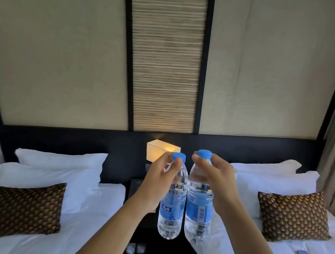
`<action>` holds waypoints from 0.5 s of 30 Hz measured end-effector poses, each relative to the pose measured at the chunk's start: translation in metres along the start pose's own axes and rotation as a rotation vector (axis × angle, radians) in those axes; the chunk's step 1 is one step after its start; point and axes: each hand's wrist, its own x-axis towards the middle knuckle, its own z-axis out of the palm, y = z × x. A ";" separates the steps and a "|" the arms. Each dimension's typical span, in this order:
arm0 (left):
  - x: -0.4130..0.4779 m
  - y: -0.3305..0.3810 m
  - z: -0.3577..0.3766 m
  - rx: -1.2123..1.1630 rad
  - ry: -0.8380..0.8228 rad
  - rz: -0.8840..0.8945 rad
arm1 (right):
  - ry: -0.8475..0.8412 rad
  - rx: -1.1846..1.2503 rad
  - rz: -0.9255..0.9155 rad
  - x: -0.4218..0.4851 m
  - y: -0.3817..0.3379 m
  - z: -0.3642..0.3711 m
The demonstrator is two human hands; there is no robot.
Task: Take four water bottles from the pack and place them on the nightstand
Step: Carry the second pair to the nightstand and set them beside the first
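Holding 2 water bottles up at centre frame, 1 per hand. Left hand (159, 177) is closed around the neck and shoulder of the left bottle (171, 202); right hand (212, 177) is closed the same way on the right bottle (199, 204). Both hang roughly upright, blue caps on, sides touching or very nearly.

Location: bottles are in the air above the dark nightstand (148, 242), lower centre of the frame, between the 2 beds. Not set down yet. The pack isn't in view, so I cannot tell how many bottles remain in it. 2 small clear round items sit at lower centre on the nightstand; too blurred to identify.

Handling, my read: full bottles, so moderately heavy. Thin clear plastic walls will flex if squeezed mid-body. The film label is probably slick. The neck just under the cap is the stiffest grab point, and that's where both hands are. Narrow base, so each needs to land flat or it tips.

Lit lamp (162, 149) sits behind, above the nightstand; keep clear of it.
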 end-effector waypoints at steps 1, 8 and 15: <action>0.028 -0.014 -0.005 0.007 -0.013 -0.001 | 0.006 -0.007 0.006 0.027 0.014 0.003; 0.224 -0.087 -0.027 -0.015 -0.045 -0.034 | 0.017 -0.058 0.028 0.210 0.081 0.010; 0.383 -0.176 -0.025 -0.049 -0.045 -0.098 | -0.057 -0.154 0.091 0.374 0.168 -0.010</action>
